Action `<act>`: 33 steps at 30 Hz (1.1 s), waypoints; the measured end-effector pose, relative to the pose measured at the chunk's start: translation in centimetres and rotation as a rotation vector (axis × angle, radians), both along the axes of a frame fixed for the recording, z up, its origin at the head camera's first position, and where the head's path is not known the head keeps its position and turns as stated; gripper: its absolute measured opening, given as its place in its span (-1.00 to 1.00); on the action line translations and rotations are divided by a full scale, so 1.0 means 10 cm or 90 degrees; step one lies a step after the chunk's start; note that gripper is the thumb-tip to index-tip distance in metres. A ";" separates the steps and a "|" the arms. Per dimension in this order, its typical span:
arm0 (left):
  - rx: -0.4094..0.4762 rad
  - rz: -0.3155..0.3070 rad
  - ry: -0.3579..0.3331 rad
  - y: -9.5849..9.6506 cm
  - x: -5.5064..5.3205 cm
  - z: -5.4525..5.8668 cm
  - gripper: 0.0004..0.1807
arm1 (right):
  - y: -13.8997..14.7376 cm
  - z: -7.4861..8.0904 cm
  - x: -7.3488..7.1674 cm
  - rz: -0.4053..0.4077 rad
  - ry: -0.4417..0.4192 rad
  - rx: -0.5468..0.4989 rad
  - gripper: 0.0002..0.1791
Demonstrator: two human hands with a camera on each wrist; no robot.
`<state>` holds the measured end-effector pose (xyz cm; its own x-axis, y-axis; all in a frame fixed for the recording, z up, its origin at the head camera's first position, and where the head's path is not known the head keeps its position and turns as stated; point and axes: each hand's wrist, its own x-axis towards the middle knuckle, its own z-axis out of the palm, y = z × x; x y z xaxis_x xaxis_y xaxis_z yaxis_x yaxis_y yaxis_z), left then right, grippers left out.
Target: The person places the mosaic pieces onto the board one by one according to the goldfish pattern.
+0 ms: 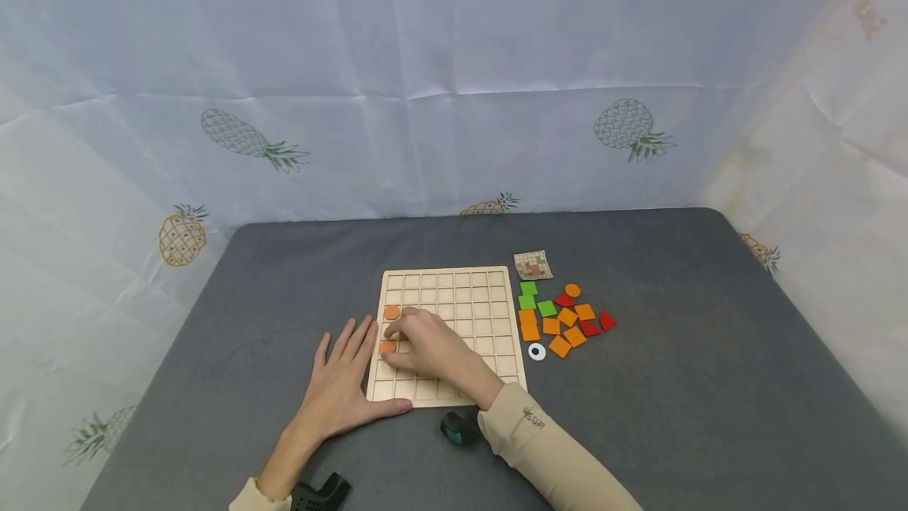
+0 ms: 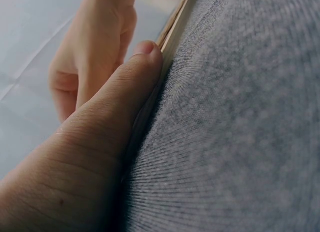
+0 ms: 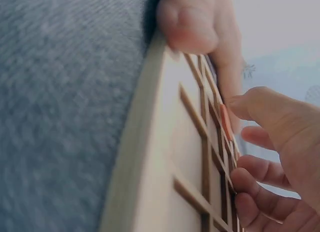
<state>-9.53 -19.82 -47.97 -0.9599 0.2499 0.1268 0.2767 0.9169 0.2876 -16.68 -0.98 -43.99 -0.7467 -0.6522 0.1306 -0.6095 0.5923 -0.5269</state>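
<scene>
My left hand (image 1: pixel 342 385) lies flat and spread at the left side of a pale wooden grid board (image 1: pixel 461 306). Its thumb (image 2: pixel 135 71) presses along the board's near edge. Over the board's left columns, my right hand (image 1: pixel 434 347) pinches an orange disc (image 1: pixel 387 347) between thumb and index finger, low at the grid. In the right wrist view, the disc (image 3: pixel 226 123) sits by the thumb tip, and the other fingers (image 3: pixel 265 192) are curled. Another orange disc (image 1: pixel 392 312) lies in a left-column cell farther back.
Right of the board lie several orange squares (image 1: pixel 551 326), green squares (image 1: pixel 528 289), red pieces (image 1: pixel 607 321), an orange disc (image 1: pixel 572 290) and a white ring-like disc (image 1: pixel 537 352). A small patterned card (image 1: pixel 533 265) is behind them. Grey cloth (image 1: pixel 681 385) covers the table.
</scene>
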 end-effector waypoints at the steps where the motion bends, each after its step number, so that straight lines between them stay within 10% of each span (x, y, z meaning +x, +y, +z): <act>1: 0.000 0.000 0.002 0.00 0.00 0.00 0.42 | 0.01 0.00 0.00 -0.003 -0.011 -0.008 -0.74; 23: 0.009 0.005 0.014 0.01 -0.01 -0.02 0.42 | 1.14 0.16 -0.25 -0.157 0.033 -0.137 -0.64; 33: 0.005 0.010 -0.013 0.01 0.00 -0.01 0.43 | 1.87 0.15 -0.35 -0.326 0.048 -0.153 -0.67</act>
<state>-9.55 -19.67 -48.05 -0.9663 0.2331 0.1093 0.2557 0.9189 0.3003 -20.17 17.77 -42.48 -0.9425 -0.1552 0.2959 -0.3176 0.6910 -0.6493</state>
